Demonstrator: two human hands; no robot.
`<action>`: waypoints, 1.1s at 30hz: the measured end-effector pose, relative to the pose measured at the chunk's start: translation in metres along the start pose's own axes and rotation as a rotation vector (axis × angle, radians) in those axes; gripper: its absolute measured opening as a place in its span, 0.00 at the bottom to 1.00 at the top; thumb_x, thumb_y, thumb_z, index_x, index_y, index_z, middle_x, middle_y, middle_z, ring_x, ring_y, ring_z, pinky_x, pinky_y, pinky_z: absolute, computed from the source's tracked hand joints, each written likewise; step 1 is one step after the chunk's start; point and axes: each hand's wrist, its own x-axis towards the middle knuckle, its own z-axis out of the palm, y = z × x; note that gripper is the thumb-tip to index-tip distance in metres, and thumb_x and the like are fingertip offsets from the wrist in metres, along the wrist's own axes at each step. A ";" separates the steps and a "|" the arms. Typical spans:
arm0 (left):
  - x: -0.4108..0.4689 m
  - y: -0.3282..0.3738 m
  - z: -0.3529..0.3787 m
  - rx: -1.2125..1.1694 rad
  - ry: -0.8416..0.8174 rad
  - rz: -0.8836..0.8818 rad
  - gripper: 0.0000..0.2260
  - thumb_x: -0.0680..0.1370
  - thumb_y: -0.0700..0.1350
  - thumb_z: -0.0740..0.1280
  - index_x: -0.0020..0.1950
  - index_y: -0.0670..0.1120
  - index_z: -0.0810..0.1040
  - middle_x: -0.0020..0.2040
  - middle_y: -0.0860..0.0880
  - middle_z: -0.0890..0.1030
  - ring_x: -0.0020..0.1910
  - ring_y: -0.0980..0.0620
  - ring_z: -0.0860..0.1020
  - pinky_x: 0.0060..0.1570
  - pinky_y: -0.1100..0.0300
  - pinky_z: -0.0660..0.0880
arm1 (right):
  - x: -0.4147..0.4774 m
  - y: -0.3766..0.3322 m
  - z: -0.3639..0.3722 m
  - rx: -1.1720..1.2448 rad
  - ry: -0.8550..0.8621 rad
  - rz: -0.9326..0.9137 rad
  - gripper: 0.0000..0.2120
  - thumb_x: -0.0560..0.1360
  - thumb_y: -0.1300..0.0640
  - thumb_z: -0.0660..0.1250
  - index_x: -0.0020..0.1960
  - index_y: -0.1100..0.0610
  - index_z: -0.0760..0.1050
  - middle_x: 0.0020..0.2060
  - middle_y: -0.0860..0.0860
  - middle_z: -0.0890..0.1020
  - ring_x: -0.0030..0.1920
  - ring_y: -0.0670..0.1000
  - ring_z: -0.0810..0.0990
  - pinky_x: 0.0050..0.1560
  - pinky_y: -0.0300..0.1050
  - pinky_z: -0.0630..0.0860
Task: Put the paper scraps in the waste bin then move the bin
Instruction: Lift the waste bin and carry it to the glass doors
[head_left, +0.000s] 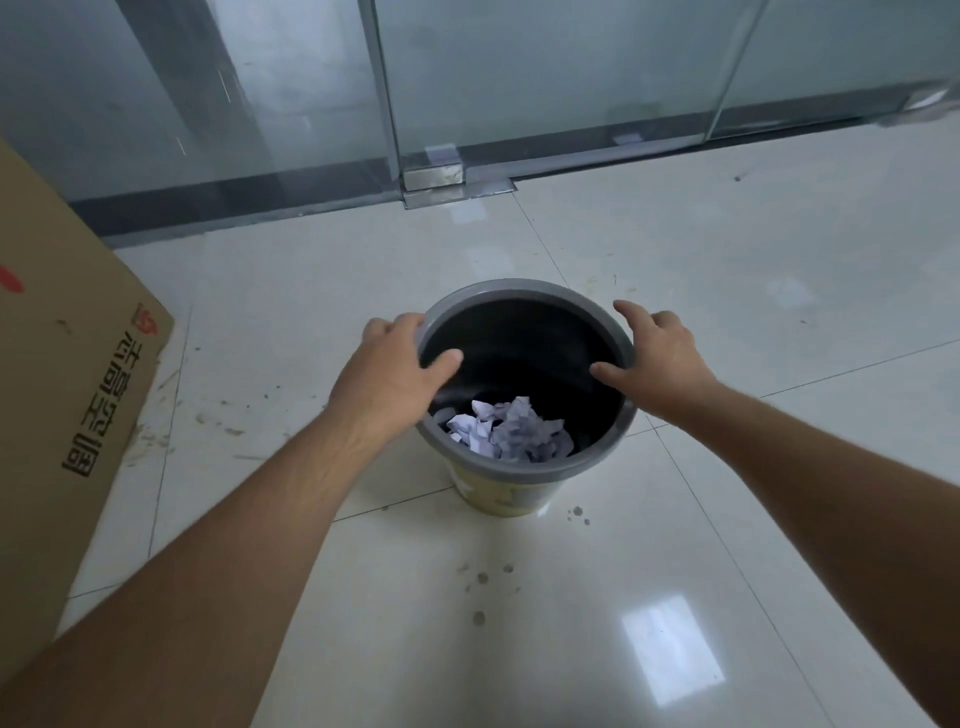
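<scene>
A round waste bin (519, 470) with a grey rim, black inside and yellow outer wall stands upright on the tiled floor in the middle of the view. White crumpled paper scraps (506, 428) lie at its bottom. My left hand (395, 364) grips the bin's left rim, thumb inside and fingers outside. My right hand (657, 353) holds the right rim the same way, thumb over the inner edge.
A large cardboard box (67, 374) with printed characters stands close on the left. Frosted glass panels with a metal door fitting (434, 179) run along the back. The glossy white tiled floor (727, 519) has small dirt spots in front of and left of the bin.
</scene>
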 end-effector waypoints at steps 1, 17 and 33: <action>0.000 -0.007 0.002 0.039 -0.002 -0.061 0.25 0.77 0.60 0.61 0.70 0.49 0.69 0.65 0.43 0.71 0.49 0.52 0.70 0.48 0.55 0.69 | 0.000 0.004 0.004 0.019 -0.011 0.027 0.37 0.69 0.46 0.70 0.73 0.47 0.57 0.63 0.60 0.68 0.62 0.63 0.70 0.61 0.59 0.73; -0.029 -0.010 0.020 -0.294 0.085 -0.285 0.15 0.81 0.47 0.56 0.68 0.55 0.65 0.41 0.47 0.80 0.35 0.47 0.80 0.34 0.46 0.83 | -0.024 -0.001 0.008 0.312 -0.109 0.117 0.25 0.71 0.62 0.56 0.64 0.42 0.59 0.36 0.49 0.78 0.33 0.50 0.79 0.26 0.40 0.72; -0.069 0.276 -0.510 -0.416 0.140 -0.271 0.14 0.81 0.49 0.58 0.64 0.64 0.68 0.35 0.44 0.81 0.27 0.45 0.79 0.18 0.61 0.72 | -0.066 -0.265 -0.547 0.487 -0.028 -0.049 0.28 0.69 0.61 0.60 0.64 0.38 0.65 0.46 0.49 0.82 0.43 0.52 0.80 0.41 0.45 0.76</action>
